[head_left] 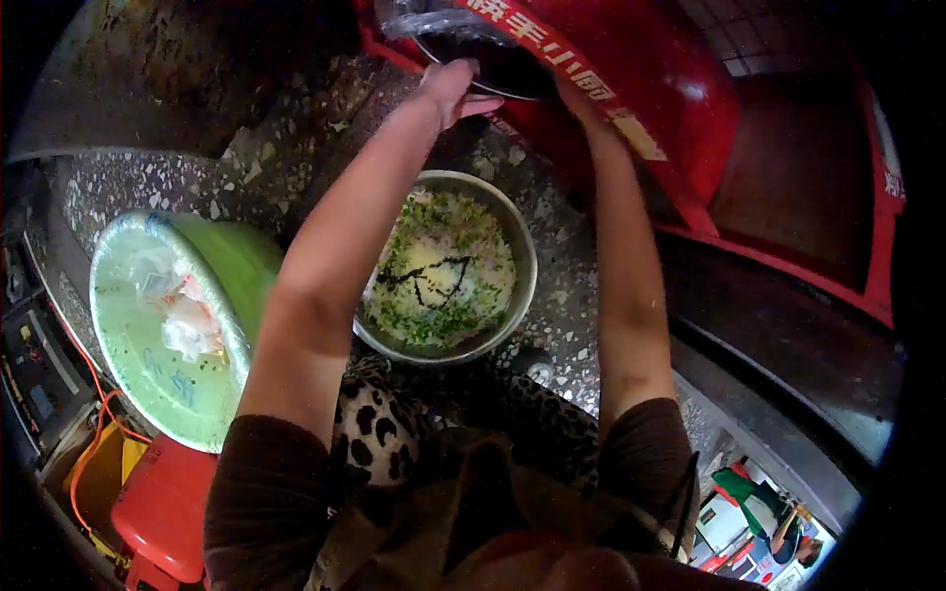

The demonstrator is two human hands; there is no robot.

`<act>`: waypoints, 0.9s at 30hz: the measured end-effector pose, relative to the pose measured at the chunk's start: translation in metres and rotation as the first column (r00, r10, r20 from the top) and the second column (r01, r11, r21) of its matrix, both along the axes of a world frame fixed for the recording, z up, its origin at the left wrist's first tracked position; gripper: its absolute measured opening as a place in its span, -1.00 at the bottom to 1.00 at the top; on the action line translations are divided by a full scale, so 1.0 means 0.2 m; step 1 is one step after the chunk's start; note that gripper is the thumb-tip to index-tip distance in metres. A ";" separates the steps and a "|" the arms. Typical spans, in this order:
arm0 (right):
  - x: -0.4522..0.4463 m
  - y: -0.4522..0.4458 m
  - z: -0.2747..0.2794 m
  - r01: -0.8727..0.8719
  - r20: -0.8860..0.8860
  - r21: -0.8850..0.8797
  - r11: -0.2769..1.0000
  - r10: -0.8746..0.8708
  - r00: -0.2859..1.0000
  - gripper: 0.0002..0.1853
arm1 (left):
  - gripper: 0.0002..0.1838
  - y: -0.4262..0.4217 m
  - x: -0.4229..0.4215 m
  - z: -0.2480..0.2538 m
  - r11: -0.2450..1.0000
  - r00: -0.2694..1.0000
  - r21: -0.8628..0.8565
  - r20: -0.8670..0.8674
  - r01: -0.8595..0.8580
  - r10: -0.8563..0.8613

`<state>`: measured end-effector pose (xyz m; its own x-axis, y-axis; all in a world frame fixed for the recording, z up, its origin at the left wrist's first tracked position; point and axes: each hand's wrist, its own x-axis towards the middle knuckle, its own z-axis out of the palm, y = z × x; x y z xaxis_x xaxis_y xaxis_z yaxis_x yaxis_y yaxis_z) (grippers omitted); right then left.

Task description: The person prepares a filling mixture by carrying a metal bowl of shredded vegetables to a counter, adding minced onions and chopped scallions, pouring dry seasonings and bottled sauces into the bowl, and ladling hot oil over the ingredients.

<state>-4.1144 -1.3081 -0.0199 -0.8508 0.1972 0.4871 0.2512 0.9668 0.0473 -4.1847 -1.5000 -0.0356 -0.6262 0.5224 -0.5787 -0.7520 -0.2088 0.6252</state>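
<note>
Both my arms reach forward to a dark round vessel (493, 61) at the top, which has clear plastic film (448, 24) over its far left side. My left hand (455, 96) is at its near left edge, with some fingers spread under the rim. My right hand (579, 97) is at its right side, and its fingers are hidden. Between my forearms a metal bowl (527, 258) sits low on the speckled floor. It holds chopped greens (434, 320), pale shreds and a pale powder, with a dark streak across the top.
A green plastic-lined bin (128, 364) with crumpled white plastic stands at left, above a red stool (166, 507). A red stand with white lettering (680, 108) is at the upper right. Another person (783, 537) is far off at lower right.
</note>
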 end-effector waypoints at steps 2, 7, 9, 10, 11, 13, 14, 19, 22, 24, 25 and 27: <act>0.11 -0.11 0.00 0.047 -0.018 -0.008 0.999 -0.047 0.999 -0.51 | -0.68 0.02 0.02 0.00 1.000 1.000 0.007 -0.012 -0.012 0.012; 0.22 -0.20 -0.05 0.202 -0.022 -0.359 0.911 -0.225 0.974 -0.46 | -0.70 -0.03 0.03 0.07 0.988 0.978 -0.138 -0.202 -0.071 0.042; 0.22 -0.13 -0.10 0.225 0.080 -0.386 0.895 -0.210 0.974 -0.46 | -0.70 -0.04 0.03 0.06 0.976 0.964 -0.189 -0.261 -0.103 0.051; 0.23 -0.11 -0.11 0.248 0.178 -0.410 0.878 -0.189 0.966 -0.45 | -0.70 -0.05 0.03 0.05 0.961 0.945 -0.237 -0.321 -0.140 0.058; 0.23 -0.11 -0.15 0.250 0.180 -0.410 0.877 -0.191 0.965 -0.45 | -0.70 -0.06 0.03 0.04 0.962 0.946 -0.237 -0.319 -0.138 0.057; 0.20 -0.21 -0.11 -0.071 -0.173 -0.271 0.960 0.024 0.985 -0.43 | -0.70 -0.05 0.02 0.02 0.964 0.945 -0.219 -0.317 -0.153 0.078; 0.19 -0.27 -0.08 -0.070 -0.174 -0.269 0.961 0.023 0.984 -0.43 | -0.70 -0.05 0.02 0.01 0.964 0.945 -0.216 -0.318 -0.153 0.078; 0.12 -0.28 0.04 0.490 0.556 -0.270 0.829 -0.281 0.782 -0.43 | -0.70 -0.04 0.01 0.01 0.974 0.930 -0.184 -0.364 -0.134 0.059; 0.18 -0.23 0.03 0.328 0.255 -0.396 0.858 -0.240 0.937 -0.54 | -0.70 -0.05 -0.01 0.01 0.977 0.939 -0.176 -0.341 -0.118 0.052; 0.20 -0.27 0.03 0.178 0.030 -0.789 0.587 -0.253 0.967 -0.59 | -0.69 -0.09 -0.02 0.03 0.979 0.935 -0.191 -0.355 -0.066 -0.006; 0.21 -0.31 0.04 -0.096 -0.167 -0.973 0.210 -0.354 0.920 -0.64 | -0.68 -0.11 -0.02 0.05 0.978 0.928 -0.209 -0.367 -0.015 -0.064; 0.14 -0.33 -0.03 -0.172 -0.270 -0.949 0.266 -0.398 0.877 -0.71 | -0.67 -0.11 -0.01 0.06 0.979 0.929 -0.193 -0.368 -0.059 -0.017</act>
<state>-4.0871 -1.3736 -0.0258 -0.5612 0.8185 0.1233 0.0753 0.1988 -0.9771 -4.1876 -1.5224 -0.0244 -0.8236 0.4054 -0.3965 -0.4590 -0.0659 0.8860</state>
